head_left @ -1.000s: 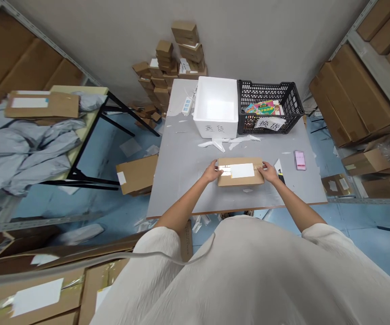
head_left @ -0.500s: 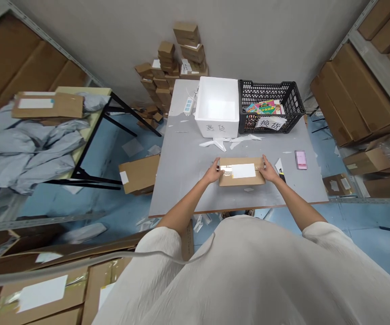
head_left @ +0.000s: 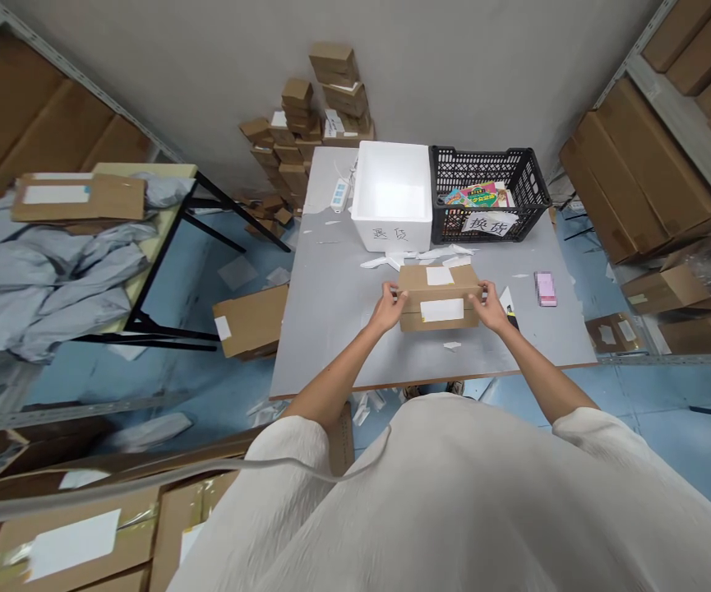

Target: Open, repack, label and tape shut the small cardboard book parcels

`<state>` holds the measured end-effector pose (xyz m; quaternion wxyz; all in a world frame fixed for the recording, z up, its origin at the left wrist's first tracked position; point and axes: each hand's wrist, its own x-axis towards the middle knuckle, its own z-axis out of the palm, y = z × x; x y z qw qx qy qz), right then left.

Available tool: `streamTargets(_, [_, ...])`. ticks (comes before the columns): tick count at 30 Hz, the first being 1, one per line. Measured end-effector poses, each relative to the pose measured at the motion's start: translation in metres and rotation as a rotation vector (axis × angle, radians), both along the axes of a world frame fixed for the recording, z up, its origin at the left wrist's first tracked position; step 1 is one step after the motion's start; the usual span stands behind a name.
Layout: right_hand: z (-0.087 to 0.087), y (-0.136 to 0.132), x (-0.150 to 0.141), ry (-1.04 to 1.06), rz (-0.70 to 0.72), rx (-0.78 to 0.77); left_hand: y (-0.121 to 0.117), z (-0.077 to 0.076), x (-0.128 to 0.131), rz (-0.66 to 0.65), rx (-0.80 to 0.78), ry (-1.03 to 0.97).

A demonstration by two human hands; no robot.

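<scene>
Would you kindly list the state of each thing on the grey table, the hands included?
Left hand: gripping the box's left end.
Right hand: gripping the box's right end.
Cardboard box: closed, two white labels showing.
White bin: open-topped, nothing visible inside.
Black crate: open-topped, holding colourful printed items.
Phone: screen lit, lying flat.

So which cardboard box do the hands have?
The cardboard box in front of the white foam box, held between the left hand and right hand. It's the only one they touch.
</scene>
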<state>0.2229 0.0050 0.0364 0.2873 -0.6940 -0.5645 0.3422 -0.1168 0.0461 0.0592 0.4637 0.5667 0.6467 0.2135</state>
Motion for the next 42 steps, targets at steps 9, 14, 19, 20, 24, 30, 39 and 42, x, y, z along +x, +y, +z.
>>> streamTargets(9, [-0.015, -0.027, -0.002, -0.018, -0.057, -0.126, -0.018, -0.034, -0.002, 0.002, -0.043, 0.083])
streamTargets(14, [-0.025, -0.033, -0.001, -0.032, -0.101, -0.148, -0.027, -0.047, -0.004, -0.014, -0.054, 0.137])
streamTargets(19, [-0.036, -0.041, 0.003, -0.059, -0.092, -0.219, -0.033, -0.056, -0.008, -0.111, -0.121, 0.228])
streamTargets(20, [-0.038, -0.041, 0.003, -0.063, -0.087, -0.224, -0.033, -0.058, -0.009, -0.122, -0.126, 0.236])
streamTargets(24, [-0.043, -0.038, 0.004, -0.072, -0.071, -0.182, -0.027, -0.062, -0.009, -0.125, -0.119, 0.219])
streamTargets(30, [-0.044, -0.026, -0.003, -0.104, 0.043, -0.106, -0.011, -0.063, 0.0, -0.09, -0.052, 0.144])
streamTargets(39, [-0.026, 0.011, -0.025, -0.21, 0.172, -0.299, 0.012, -0.062, 0.004, -0.134, -0.08, 0.168])
streamTargets(42, [-0.025, 0.025, -0.026, -0.202, 0.176, -0.335, 0.016, -0.064, 0.0, -0.145, -0.097, 0.147])
